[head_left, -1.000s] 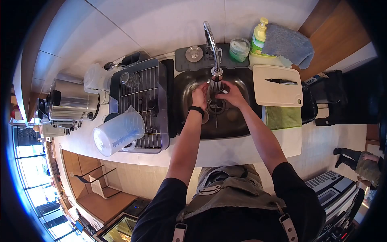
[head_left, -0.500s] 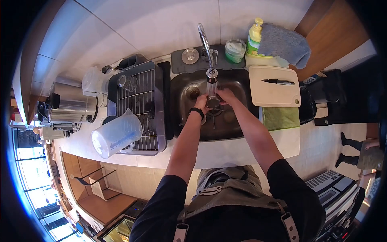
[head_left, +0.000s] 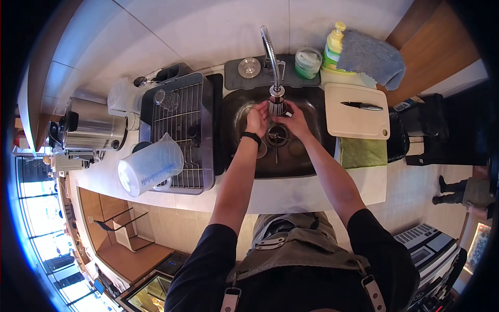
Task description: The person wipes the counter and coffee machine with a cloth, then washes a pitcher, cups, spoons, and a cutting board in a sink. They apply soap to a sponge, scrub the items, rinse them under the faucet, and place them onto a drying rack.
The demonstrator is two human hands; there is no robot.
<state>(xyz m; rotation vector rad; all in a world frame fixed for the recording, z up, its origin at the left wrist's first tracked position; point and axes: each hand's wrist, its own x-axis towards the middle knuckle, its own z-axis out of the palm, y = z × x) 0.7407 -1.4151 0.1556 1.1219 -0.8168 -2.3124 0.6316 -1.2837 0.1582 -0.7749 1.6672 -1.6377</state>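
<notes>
In the dark sink (head_left: 306, 165), both my hands are directly under the spray faucet head (head_left: 277, 93). My right hand (head_left: 295, 122) has its fingers curled round a small shiny cup (head_left: 278, 108), partly hidden by the spout and fingers. My left hand (head_left: 257, 120), with a black band at the wrist, is cupped on the other side of the spout, fingers stretched and slightly bent. Whether its fingertips touch the cup is hard to see. Below the hands are the drain (head_left: 277, 135) and a thin metal utensil (head_left: 276, 153).
Left of the sink stands a dish rack (head_left: 208, 156) with a tilted plastic measuring jug (head_left: 150, 165). On the right lie a cutting board (head_left: 356, 125) with a knife (head_left: 361, 106) and a green cloth (head_left: 364, 152). A soap bottle (head_left: 332, 49) and a green-white tub (head_left: 307, 63) stand behind.
My hands have moved up toward the faucet head, and the small cup has risen with them. My left hand has opened more, uncovering the drain below.
</notes>
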